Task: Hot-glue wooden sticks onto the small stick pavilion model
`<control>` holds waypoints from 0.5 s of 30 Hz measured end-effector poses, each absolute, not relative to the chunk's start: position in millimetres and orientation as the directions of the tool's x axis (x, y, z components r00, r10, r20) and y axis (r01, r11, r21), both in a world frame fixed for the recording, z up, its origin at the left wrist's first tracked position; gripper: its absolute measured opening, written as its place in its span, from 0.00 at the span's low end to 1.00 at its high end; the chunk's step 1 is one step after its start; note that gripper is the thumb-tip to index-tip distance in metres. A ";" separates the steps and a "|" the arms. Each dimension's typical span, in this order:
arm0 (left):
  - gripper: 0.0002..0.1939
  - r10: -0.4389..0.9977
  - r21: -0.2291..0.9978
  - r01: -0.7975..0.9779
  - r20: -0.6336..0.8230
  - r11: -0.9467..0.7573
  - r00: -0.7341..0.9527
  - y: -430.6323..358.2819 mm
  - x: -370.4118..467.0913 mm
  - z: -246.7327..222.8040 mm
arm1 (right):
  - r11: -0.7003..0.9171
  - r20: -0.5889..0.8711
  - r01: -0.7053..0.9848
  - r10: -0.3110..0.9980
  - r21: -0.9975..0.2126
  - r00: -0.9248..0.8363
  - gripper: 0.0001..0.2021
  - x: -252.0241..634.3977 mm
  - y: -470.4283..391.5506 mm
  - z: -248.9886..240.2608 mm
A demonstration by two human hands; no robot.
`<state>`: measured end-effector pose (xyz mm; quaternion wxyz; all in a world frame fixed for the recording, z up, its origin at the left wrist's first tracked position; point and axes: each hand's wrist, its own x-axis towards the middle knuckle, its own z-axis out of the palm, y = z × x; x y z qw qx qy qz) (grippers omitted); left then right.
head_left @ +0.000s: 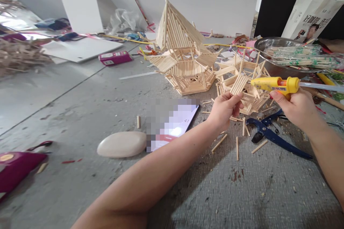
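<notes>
In front of the open stick frame (252,105), we pinched a small stick panel (239,84) in our left hand (225,106), our right hand (299,105) gripping the yellow glue gun (272,83), and judged the panel light, stiff, fragile at its joints, best held by its edges.

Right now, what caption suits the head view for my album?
Left hand pinching a stick panel, right hand gripping a glue gun close beside it.
</notes>
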<state>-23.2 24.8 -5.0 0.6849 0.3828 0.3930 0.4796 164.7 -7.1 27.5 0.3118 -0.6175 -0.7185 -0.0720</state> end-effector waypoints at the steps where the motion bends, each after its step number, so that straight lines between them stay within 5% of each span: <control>1: 0.12 0.958 0.902 -0.356 -0.171 0.246 0.230 24.9 -23.1 -5.1 | 0.229 0.540 0.932 0.840 -0.280 -0.044 0.20 164.6 -6.9 27.2; 15: 0.11 0.959 0.900 -0.357 -0.178 0.249 0.220 25.3 -22.8 -4.5 | 0.165 0.481 0.923 0.877 -0.347 0.024 0.21 166.0 -7.9 31.9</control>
